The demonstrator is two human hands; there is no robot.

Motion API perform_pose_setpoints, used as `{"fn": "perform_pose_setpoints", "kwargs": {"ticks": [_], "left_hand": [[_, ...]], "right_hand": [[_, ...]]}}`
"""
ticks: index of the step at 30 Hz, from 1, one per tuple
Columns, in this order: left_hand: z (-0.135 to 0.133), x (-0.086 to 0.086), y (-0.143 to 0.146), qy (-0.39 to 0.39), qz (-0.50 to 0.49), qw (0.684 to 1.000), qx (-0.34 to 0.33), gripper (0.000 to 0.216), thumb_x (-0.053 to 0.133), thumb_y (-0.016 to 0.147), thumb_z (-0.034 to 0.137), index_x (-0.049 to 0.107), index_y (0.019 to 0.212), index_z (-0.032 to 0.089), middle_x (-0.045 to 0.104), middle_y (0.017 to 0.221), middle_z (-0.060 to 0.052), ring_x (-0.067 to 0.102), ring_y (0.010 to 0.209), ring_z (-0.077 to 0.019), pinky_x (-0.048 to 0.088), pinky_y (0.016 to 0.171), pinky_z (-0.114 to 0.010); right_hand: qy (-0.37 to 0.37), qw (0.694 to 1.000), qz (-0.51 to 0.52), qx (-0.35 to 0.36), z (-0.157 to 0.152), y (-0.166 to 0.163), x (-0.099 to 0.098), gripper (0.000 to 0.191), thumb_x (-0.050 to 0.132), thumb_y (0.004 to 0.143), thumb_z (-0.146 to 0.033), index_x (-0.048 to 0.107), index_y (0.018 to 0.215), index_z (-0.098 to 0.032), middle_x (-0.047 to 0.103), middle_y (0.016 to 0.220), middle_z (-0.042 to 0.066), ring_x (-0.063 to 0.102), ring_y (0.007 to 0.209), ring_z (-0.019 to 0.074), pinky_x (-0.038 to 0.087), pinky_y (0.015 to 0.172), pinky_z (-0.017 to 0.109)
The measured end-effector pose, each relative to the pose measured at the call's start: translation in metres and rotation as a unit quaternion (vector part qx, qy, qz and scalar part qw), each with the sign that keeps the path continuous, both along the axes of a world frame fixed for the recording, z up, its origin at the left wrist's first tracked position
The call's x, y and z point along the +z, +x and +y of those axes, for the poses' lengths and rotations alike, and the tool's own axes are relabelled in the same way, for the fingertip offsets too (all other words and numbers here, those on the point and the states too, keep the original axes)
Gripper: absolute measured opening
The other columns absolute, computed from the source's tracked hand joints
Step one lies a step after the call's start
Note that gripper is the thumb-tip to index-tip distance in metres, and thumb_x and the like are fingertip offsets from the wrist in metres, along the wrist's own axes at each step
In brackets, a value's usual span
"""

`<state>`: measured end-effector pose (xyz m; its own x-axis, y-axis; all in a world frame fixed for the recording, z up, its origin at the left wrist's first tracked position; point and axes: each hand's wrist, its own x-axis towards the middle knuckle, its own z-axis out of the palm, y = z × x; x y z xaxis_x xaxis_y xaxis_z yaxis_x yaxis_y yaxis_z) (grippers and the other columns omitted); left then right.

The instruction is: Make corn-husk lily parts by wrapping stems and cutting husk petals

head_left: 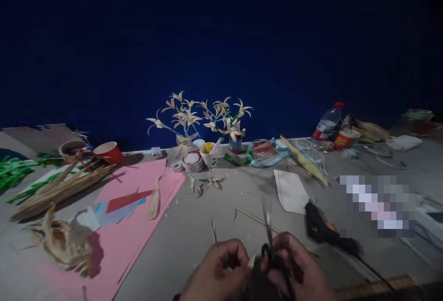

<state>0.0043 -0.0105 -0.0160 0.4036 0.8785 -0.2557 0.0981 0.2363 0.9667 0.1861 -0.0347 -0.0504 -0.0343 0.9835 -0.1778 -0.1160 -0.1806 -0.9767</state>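
In the head view my left hand (223,266) is at the bottom middle, its fingers pinched together. A small pale piece (252,260), which looks like corn husk, shows at its fingertips, mostly hidden. Close on its right, my right hand (297,268) is closed on black-handled scissors (267,225). Their blades point away from me and are blurred. Just past the hands a thin wooden stick (256,219) lies on the table. Small pale flower pieces (212,181) and scraps are scattered farther back.
A glue gun (328,231) with its cord lies right, beside white paper (290,190). Pink paper (138,227) with dried husks (65,241) covers the left. Pale husk flowers (188,117), cups (209,155), ribbon (273,160) and a plastic bottle (327,123) stand along the back.
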Motion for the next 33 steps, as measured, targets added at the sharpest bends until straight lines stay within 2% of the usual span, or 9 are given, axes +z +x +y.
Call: {"fn": "perform_pose_setpoints", "kwargs": {"ticks": [2,5,9,14,18,21,26,30,33], "left_hand": [[0.000,0.004,-0.001,0.023,0.046,0.998,-0.021,0.011,0.058,0.072,0.023,0.050,0.065,0.020,0.053,0.063,0.001,0.048,0.064,-0.0152,0.036,0.061,-0.025],[-0.001,0.012,-0.004,0.052,0.115,0.992,-0.030,0.007,0.060,0.072,0.020,0.057,0.065,0.019,0.059,0.071,0.000,0.055,0.075,-0.0175,0.040,0.072,-0.025],[-0.003,0.019,-0.009,0.069,0.157,0.984,-0.046,0.004,0.061,0.073,0.019,0.065,0.073,0.018,0.066,0.079,-0.002,0.060,0.082,-0.0197,0.042,0.078,-0.026],[-0.003,0.021,-0.014,0.105,0.172,0.979,-0.040,0.008,0.056,0.075,0.016,0.062,0.072,0.020,0.065,0.077,-0.001,0.059,0.083,-0.0190,0.040,0.073,-0.023],[-0.001,0.023,-0.015,0.107,0.172,0.978,-0.044,0.010,0.054,0.074,0.015,0.060,0.070,0.021,0.065,0.077,0.000,0.058,0.080,-0.0191,0.037,0.067,-0.023],[-0.001,0.021,-0.016,0.110,0.186,0.975,-0.044,0.010,0.053,0.076,0.017,0.060,0.070,0.021,0.065,0.076,-0.001,0.058,0.081,-0.0198,0.036,0.066,-0.024],[0.000,0.015,-0.017,0.128,0.192,0.972,-0.039,0.009,0.052,0.076,0.016,0.061,0.073,0.019,0.065,0.082,-0.004,0.059,0.085,-0.0205,0.039,0.075,-0.025],[0.001,0.012,-0.018,0.132,0.152,0.979,-0.012,0.006,0.055,0.074,0.016,0.057,0.070,0.019,0.061,0.075,-0.002,0.056,0.079,-0.0193,0.039,0.075,-0.027],[0.002,0.004,-0.017,0.101,0.038,0.993,0.043,0.008,0.058,0.076,0.024,0.054,0.070,0.019,0.055,0.069,-0.001,0.051,0.070,-0.0174,0.038,0.067,-0.027]], "right_hand": [[0.034,0.999,-0.013,0.016,0.011,-0.006,0.013,0.036,0.078,0.063,-0.036,0.052,0.085,-0.025,0.067,0.068,-0.004,0.059,0.061,0.0147,0.042,0.059,0.025],[0.034,0.997,-0.032,0.064,0.019,-0.014,0.022,0.039,0.073,0.062,-0.020,0.051,0.094,-0.025,0.062,0.066,-0.007,0.058,0.061,0.0140,0.039,0.058,0.024],[0.018,0.995,-0.058,0.085,0.020,-0.019,0.025,0.043,0.069,0.059,-0.011,0.051,0.095,-0.025,0.052,0.063,-0.011,0.048,0.054,0.0098,0.035,0.053,0.021],[0.022,0.997,-0.052,0.048,0.021,-0.018,0.024,0.041,0.075,0.063,-0.023,0.051,0.096,-0.025,0.055,0.061,-0.010,0.053,0.055,0.0119,0.037,0.054,0.022],[0.031,0.999,0.001,0.021,0.026,-0.014,0.027,0.046,0.072,0.073,-0.043,0.052,0.110,-0.025,0.069,0.075,-0.001,0.067,0.073,0.0193,0.048,0.068,0.029],[0.037,0.997,-0.027,0.065,0.028,-0.012,0.031,0.042,0.070,0.075,-0.037,0.055,0.111,-0.024,0.069,0.077,0.000,0.066,0.074,0.0192,0.048,0.070,0.030],[0.031,0.991,-0.105,0.083,0.025,-0.018,0.035,0.046,0.071,0.060,-0.013,0.058,0.103,-0.025,0.058,0.068,-0.008,0.053,0.058,0.0117,0.039,0.056,0.023],[0.029,0.995,-0.078,0.055,0.023,-0.024,0.029,0.040,0.070,0.062,-0.016,0.056,0.099,-0.023,0.051,0.061,-0.011,0.046,0.053,0.0094,0.035,0.052,0.021],[0.025,0.999,-0.031,0.016,0.022,-0.030,0.022,0.037,0.072,0.066,-0.024,0.053,0.098,-0.023,0.054,0.060,-0.010,0.050,0.054,0.0109,0.037,0.053,0.022]]}}
